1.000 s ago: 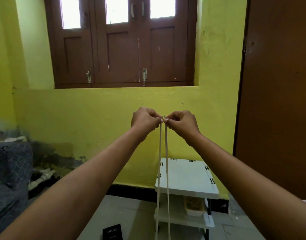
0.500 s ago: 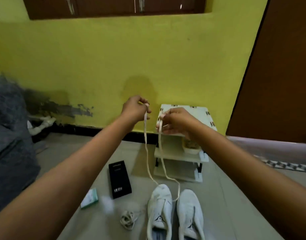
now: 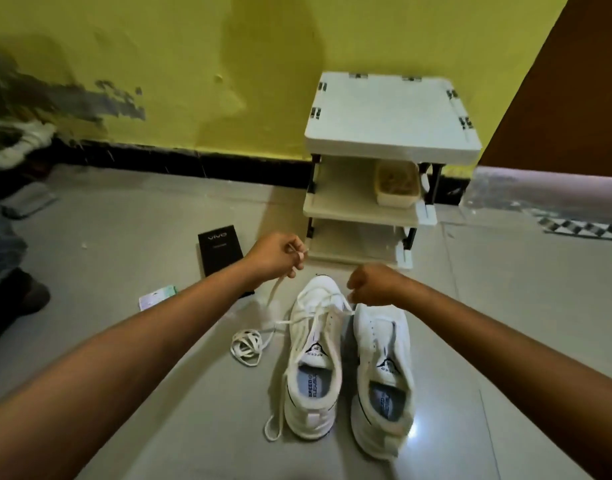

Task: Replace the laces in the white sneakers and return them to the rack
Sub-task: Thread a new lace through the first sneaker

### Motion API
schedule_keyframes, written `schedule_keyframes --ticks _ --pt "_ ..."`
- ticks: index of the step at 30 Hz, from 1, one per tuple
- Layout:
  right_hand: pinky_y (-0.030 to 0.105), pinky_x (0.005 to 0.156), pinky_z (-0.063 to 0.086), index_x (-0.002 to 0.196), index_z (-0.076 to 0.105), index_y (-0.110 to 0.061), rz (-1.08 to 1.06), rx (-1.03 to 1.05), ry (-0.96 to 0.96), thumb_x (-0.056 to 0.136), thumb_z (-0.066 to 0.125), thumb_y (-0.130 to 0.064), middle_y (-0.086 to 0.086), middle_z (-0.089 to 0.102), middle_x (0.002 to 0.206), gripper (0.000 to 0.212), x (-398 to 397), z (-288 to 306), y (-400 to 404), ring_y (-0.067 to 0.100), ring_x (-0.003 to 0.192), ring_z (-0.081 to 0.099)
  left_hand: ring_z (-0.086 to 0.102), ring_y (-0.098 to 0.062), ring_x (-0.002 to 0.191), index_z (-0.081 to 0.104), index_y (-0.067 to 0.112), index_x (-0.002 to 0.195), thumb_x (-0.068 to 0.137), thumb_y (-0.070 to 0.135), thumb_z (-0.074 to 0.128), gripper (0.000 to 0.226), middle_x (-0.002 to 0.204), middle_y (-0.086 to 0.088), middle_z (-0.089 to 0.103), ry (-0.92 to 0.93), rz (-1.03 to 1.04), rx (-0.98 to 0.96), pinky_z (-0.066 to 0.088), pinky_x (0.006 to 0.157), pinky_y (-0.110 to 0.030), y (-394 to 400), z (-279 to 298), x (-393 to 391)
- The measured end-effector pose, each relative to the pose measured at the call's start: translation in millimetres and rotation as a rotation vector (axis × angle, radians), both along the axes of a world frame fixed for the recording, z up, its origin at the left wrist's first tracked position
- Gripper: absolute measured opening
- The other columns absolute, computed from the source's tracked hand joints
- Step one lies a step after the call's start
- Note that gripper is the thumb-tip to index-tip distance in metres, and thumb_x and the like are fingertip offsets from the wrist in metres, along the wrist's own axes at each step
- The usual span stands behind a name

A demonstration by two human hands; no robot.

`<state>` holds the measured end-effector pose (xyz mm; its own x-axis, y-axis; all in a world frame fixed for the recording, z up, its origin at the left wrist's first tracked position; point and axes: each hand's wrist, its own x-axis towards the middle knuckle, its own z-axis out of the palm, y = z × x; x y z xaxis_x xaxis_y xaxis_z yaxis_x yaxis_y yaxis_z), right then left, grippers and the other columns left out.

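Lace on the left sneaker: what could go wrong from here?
1. The lace lies loose across the left sneaker, with a slack loop by the heel; pulling could tangle it or drag the shoe.
2. The spare lace bundle lies close beside it and might get caught up.
3. The left hand and right hand pinch only the ends; either grip may slip.

Glossy tiled floor (image 3: 505,341); smooth plastic rack (image 3: 391,116); flat woven lace (image 3: 311,320).
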<state>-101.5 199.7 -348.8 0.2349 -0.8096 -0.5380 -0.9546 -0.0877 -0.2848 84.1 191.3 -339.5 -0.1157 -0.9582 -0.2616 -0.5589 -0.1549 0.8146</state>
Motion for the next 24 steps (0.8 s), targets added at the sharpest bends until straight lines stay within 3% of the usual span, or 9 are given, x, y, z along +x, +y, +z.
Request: schedule_keyframes --ticks 3,6,10,14,16,21,24 --pt "0.028 0.074 0.042 0.108 0.06 0.001 -0.153 0.017 0.031 0.09 0.057 -0.027 0.014 0.062 0.112 0.033 -4 -47 -4 0.024 0.093 0.055 0.054 -0.01 0.059 0.056 0.009 0.087 0.094 0.001 0.048 0.013 0.075 -0.005 0.061 0.044 0.027 0.027 0.045 0.049 -0.011 -1 -26 -9" --pt "0.024 0.061 0.034 0.074 0.052 -0.006 -0.329 -0.036 -0.066 0.089 0.059 -0.028 0.008 0.053 0.079 0.027 -1 -83 -6 0.025 0.081 0.051 0.055 -0.009 0.059 0.057 0.013 0.082 0.093 0.001 0.05 0.018 0.073 -0.003 0.062 0.088 0.082 0.043 0.044 0.048 -0.009 4 -53 -14" --pt "0.024 0.049 0.034 0.071 0.049 -0.008 -0.477 0.014 -0.123 0.083 0.066 -0.019 0.002 0.05 0.062 0.024 7 -99 -8 0.018 0.063 0.05 0.056 -0.01 0.057 0.059 0.01 0.085 0.093 0.001 0.051 0.014 0.072 -0.005 0.063 0.099 0.145 0.055 0.045 0.05 -0.011 11 -71 -6" --pt "0.02 0.041 0.032 0.056 0.047 -0.011 -0.563 0.072 -0.119 0.073 0.064 -0.004 -0.007 0.039 0.023 0.025 8 -100 -8 0.01 0.044 0.044 0.054 -0.013 0.057 0.058 0.012 0.086 0.094 0.002 0.05 0.015 0.074 -0.005 0.063 0.136 0.247 0.05 0.041 0.044 -0.009 13 -74 6" --pt "0.02 0.042 0.034 0.054 0.047 -0.011 -0.559 0.081 -0.111 0.073 0.061 -0.003 -0.008 0.033 0.019 0.024 9 -96 -6 0.011 0.043 0.044 0.054 -0.013 0.057 0.058 0.017 0.081 0.094 0.003 0.049 0.021 0.073 -0.002 0.062 0.168 0.288 0.054 0.044 0.048 -0.01 13 -74 8" --pt "0.022 0.05 0.042 0.057 0.049 -0.008 -0.503 0.151 -0.128 0.079 0.05 -0.001 -0.003 0.041 0.023 0.023 16 -95 -6 0.016 0.044 0.048 0.055 -0.011 0.057 0.059 0.015 0.084 0.095 0.002 0.048 0.02 0.073 -0.001 0.063 0.179 0.283 0.064 0.044 0.05 -0.012 14 -75 2" --pt "0.023 0.048 0.041 0.06 0.049 -0.008 -0.513 0.139 -0.152 0.081 0.052 -0.005 0.003 0.052 0.043 0.022 19 -97 -8 0.019 0.049 0.05 0.055 -0.011 0.058 0.059 0.013 0.086 0.094 0.002 0.048 0.018 0.073 -0.001 0.063 0.195 0.274 0.06 0.044 0.048 -0.009 14 -74 -3"
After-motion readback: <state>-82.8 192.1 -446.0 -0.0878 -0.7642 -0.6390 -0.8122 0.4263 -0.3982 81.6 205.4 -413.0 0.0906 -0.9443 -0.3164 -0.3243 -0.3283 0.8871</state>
